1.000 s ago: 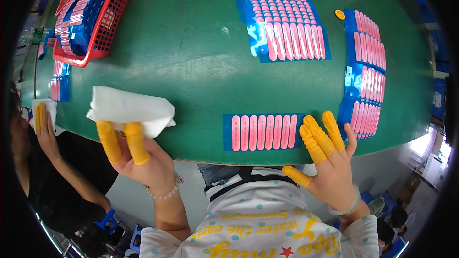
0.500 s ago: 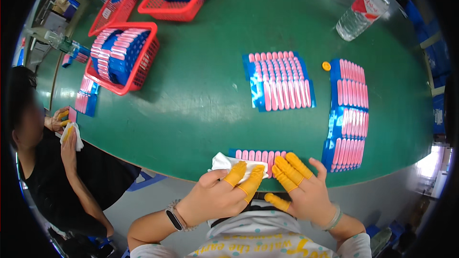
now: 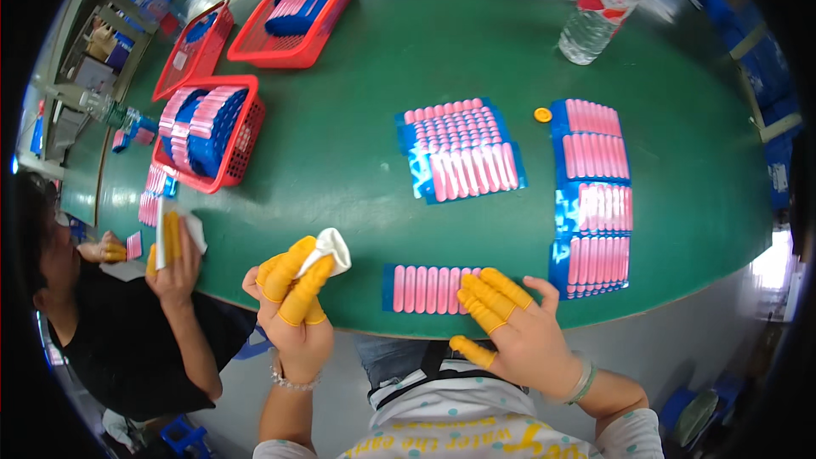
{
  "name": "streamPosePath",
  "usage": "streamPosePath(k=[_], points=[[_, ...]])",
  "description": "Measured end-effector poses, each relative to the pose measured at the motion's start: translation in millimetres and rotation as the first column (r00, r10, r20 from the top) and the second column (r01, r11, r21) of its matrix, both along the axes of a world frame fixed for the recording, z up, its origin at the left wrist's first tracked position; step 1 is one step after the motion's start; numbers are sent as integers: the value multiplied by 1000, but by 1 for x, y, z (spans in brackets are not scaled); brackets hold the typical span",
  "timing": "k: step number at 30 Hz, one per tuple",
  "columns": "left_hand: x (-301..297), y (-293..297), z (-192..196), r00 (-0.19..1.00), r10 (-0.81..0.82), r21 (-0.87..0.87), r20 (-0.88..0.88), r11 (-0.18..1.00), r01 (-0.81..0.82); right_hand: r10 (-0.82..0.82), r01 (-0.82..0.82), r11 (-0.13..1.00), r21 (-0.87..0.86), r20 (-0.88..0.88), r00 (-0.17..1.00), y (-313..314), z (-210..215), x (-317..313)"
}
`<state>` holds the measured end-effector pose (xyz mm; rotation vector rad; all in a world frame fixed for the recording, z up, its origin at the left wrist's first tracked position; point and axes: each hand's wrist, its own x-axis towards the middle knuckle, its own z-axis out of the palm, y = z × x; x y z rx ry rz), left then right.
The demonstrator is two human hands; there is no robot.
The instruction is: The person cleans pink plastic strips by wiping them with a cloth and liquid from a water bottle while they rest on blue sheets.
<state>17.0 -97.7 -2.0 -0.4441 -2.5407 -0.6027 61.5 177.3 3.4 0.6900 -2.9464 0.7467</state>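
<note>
A: What could go wrong here?

B: The sheet of pink strips (image 3: 422,290) lies flat near the front edge of the table (image 3: 340,136), and the right hand (image 3: 527,344) only rests its outstretched fingers (image 3: 507,289) on the sheet's right end; they grip nothing. If that pressure eases, a sideways rub with the white cloth (image 3: 335,252) could drag the sheet or kick up its unpinned left end.

A: And the cloth?

B: The left hand (image 3: 297,336) has its fingers closed around it, left of the sheet and clear of it. A bunched fold could catch a strip's edge and perhaps lift it.

A: Which way does the sheet point?

B: Its long axis runs left to right, roughly along the front edge; each strip lies crosswise, one rounded end toward that edge, the other away.
</note>
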Motion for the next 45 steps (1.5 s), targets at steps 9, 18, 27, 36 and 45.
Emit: streamPosePath(k=[9, 18, 27, 36, 45], points=[[10, 1, -53, 966, 259, 667, -11, 721, -186, -71, 71, 992, -104, 0, 997, -1, -4, -5], [13, -5, -61, 964, 267, 735, 13, 651, -190, -138, 141, 990, 16, -116, 984, 20, 4, 10], [14, -2, -56, 976, 217, 717, 21, 677, -166, -55, 61, 993, 105, -64, 996, 9, -11, 20], [7, 3, -49, 979, 198, 709, -43, 697, -110, -62, 78, 984, 161, -102, 993, 4, -8, 20], [9, -9, -62, 958, 285, 750, -15, 638, -178, 48, -55, 998, -34, -172, 984, 45, 4, 44]])
